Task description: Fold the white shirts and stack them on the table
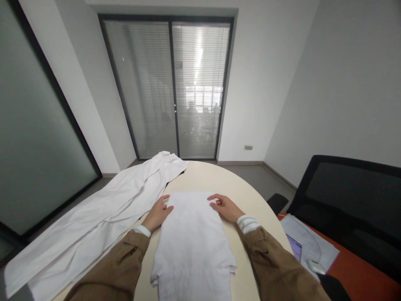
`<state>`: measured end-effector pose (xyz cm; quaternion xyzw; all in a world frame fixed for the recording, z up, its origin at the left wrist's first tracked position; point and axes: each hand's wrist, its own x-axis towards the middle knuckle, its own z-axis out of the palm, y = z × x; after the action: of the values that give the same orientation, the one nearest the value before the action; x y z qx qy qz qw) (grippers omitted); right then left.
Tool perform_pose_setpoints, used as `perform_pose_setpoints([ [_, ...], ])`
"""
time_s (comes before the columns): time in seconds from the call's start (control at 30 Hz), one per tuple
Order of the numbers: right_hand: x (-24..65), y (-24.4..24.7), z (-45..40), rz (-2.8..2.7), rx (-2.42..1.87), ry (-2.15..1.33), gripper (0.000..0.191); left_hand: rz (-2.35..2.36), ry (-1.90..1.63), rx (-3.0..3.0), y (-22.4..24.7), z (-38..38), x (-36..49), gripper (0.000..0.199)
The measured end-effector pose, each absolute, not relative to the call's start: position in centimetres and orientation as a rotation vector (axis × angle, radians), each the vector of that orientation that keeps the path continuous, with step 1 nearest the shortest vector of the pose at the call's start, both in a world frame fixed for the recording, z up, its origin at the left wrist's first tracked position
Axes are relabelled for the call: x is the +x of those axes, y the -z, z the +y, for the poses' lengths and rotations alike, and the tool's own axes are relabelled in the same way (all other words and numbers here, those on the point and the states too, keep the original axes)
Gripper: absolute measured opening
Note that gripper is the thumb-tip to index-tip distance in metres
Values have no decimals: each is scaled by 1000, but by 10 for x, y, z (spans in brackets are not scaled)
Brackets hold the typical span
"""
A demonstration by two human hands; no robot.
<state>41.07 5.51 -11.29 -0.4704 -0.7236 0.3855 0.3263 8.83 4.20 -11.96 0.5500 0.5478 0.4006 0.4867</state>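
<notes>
White cloth (194, 246): laid flat, short of the far edge of the surface (232, 182); even tension suits.
Left hand (158, 214), right hand (230, 209): narrow grip at its far corners, pinch unclear.

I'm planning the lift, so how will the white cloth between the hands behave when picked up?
The white cloth is probably floppy: its surface shows soft wrinkles. It's likely light, as it looks like plain fabric. It seems unlikely to roll, since it lies spread on the table.

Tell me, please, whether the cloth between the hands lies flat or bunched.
Flat: the white cloth shows a straight far edge, few wrinkles.
</notes>
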Motion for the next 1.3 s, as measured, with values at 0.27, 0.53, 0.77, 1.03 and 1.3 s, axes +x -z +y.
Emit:
perform_pose_setpoints([
  [0.27,414,121,62,-1852,-1274,-818,39,1259,-1089,1596,123,40,94,85],
  [0.53,417,116,58,-1920,-1279,-838,48,1448,-995,1523,124,36,86,73],
  [0.77,414,115,61,-1896,-1328,-673,29,1167,-992,1447,120,32,97,89],
  [1.03,422,108,57,-1893,-1368,-779,43,1273,-944,1498,111,25,95,81],
  [1.3,427,97,48,-2012,-1257,-1099,52,1237,-575,1426,96,7,85,92],
])
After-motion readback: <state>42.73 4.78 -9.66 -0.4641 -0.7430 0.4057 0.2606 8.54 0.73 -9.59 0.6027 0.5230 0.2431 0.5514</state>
